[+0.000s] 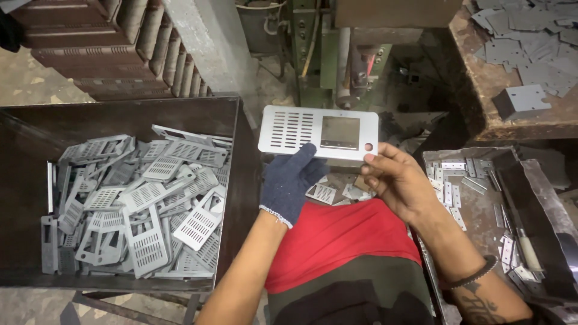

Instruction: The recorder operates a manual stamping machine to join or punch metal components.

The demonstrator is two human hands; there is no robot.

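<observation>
Grey punched metal plate (319, 133), slotted on one side with a square window and a small round hole, was up in the air between both hands, held flat in front of the green press (337, 54); the gloved left hand (293, 180) was closed on its lower edge from beneath, and the bare right hand (397, 180) pinched its lower right corner with thumb and fingers; to the left, the big dark bin (120, 114) sat heaped with matching slotted plates (144, 204), piled loosely and crossing each other, its right wall just beside the left forearm; to the right, a shallower metal tray (542, 180) held small flat strips (448, 189) scattered thinly; open room lay only in the narrow gap between bin and tray, above the red cloth (343, 235) on the lap.
</observation>
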